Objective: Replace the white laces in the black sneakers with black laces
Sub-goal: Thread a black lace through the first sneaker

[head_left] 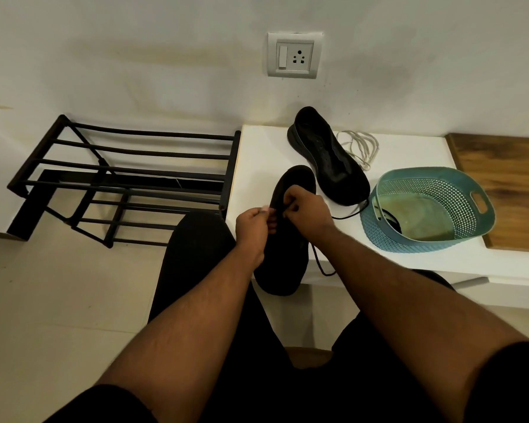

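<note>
White table (409, 264) against the wall, carrying all task items. Black metal shoe rack (129, 178) on the floor at left. Teal perforated basket (425, 236) at right. Far sneaker (327, 157), unlaced, just left of the loose white laces (362, 146). Near sneaker (283, 270) overhangs the table's near edge. Left hand (254, 224) and right hand (306, 209), each with its grip pinched on the black lace (319, 267) over the eyelets; one end trails rightward toward the basket.
</note>
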`<state>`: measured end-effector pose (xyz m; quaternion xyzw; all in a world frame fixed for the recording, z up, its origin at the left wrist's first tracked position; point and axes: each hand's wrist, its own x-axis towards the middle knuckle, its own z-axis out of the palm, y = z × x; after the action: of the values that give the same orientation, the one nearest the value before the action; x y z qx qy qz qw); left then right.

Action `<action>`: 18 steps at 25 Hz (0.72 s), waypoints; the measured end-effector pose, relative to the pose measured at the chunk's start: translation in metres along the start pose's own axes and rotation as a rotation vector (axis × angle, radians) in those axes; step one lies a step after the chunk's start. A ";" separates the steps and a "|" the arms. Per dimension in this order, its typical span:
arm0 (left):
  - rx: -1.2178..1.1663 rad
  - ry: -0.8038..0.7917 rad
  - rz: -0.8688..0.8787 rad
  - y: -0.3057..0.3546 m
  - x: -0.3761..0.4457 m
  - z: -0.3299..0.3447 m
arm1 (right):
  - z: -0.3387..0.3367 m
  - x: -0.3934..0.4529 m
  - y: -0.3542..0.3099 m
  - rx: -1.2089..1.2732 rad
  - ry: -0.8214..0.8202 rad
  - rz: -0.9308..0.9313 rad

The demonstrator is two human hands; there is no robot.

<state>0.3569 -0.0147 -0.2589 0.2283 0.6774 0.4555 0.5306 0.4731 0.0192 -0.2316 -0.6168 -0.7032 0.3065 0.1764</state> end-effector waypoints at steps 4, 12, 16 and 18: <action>-0.065 -0.077 -0.142 -0.002 0.003 -0.002 | 0.003 -0.004 0.002 0.053 -0.021 -0.025; -0.842 0.033 -0.048 0.041 0.010 -0.031 | -0.024 0.000 0.024 -0.313 -0.248 -0.159; 0.707 -0.155 0.292 0.024 -0.007 -0.017 | -0.030 0.005 0.022 -0.508 -0.230 -0.262; 0.918 -0.128 0.358 0.014 -0.010 -0.010 | -0.035 0.007 0.024 -0.589 -0.219 -0.227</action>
<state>0.3482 -0.0195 -0.2418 0.5787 0.7243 0.1790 0.3294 0.5114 0.0343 -0.2218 -0.5224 -0.8406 0.1330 -0.0529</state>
